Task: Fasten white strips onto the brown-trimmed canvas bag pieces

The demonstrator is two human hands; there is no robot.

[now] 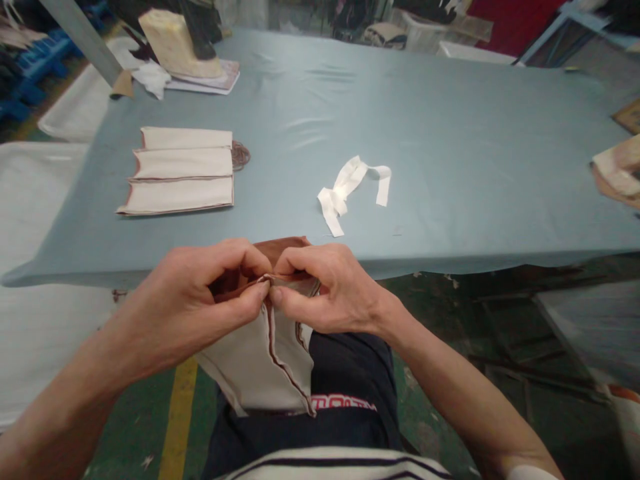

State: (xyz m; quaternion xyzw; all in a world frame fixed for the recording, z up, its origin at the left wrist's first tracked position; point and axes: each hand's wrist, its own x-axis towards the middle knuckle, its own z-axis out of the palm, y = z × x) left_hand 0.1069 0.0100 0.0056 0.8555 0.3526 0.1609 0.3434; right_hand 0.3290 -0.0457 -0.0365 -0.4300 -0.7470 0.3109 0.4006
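Observation:
My left hand (200, 300) and my right hand (325, 287) meet just in front of the table's near edge, both closed in a pinch on the top edge of a cream fabric piece (260, 367) with brown lining and dark red piping. The piece hangs down over my lap. Thumbs and forefingers touch at the seam.
A blue-grey table (450, 133) spreads ahead. On it lie three stacked cream fabric pieces (180, 170) at left, a loose white ribbon strip (350, 190) in the middle, and a cream block on papers (180, 47) at the far left. More fabric (620, 170) lies at the right edge.

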